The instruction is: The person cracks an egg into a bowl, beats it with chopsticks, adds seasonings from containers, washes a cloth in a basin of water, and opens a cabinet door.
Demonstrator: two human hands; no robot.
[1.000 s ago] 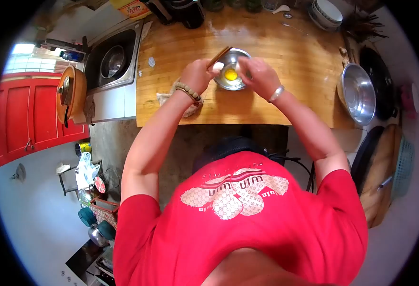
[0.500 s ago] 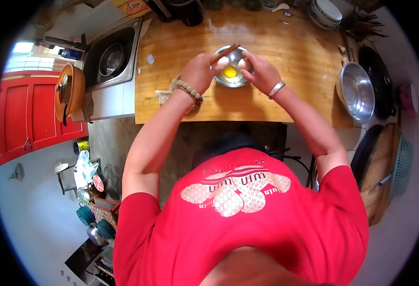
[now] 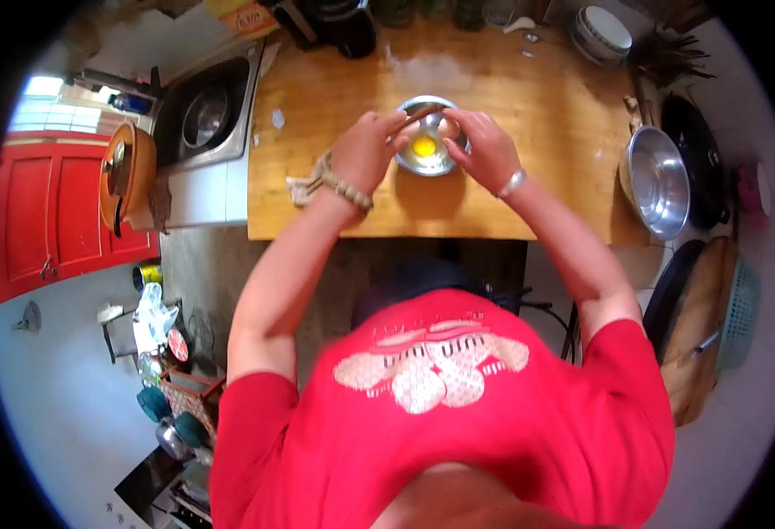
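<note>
A small metal bowl (image 3: 429, 171) stands near the front edge of the wooden table, with a bright yellow egg yolk (image 3: 424, 145) in it. My left hand (image 3: 363, 154) is closed around brown chopsticks (image 3: 422, 115), which slant over the bowl. The eggshell seen at its fingertips earlier is hard to make out now. At the bowl's right side my right hand (image 3: 486, 152) pinches a piece of eggshell (image 3: 448, 129) between thumb and fingers. Both hands are at the rim, fingertips over the bowl.
A cloth (image 3: 302, 190) lies by my left wrist. The sink (image 3: 244, 115) with a pan is at left. A large metal basin (image 3: 660, 181) stands at the right table edge. Stacked bowls (image 3: 606, 33), a white spoon (image 3: 519, 25) and a black appliance (image 3: 348, 31) are at the back.
My right hand has turned from over the bowl to its right side, showing the eggshell. The chopsticks in my left hand now lie flatter across the bowl. The view has shifted slightly.
</note>
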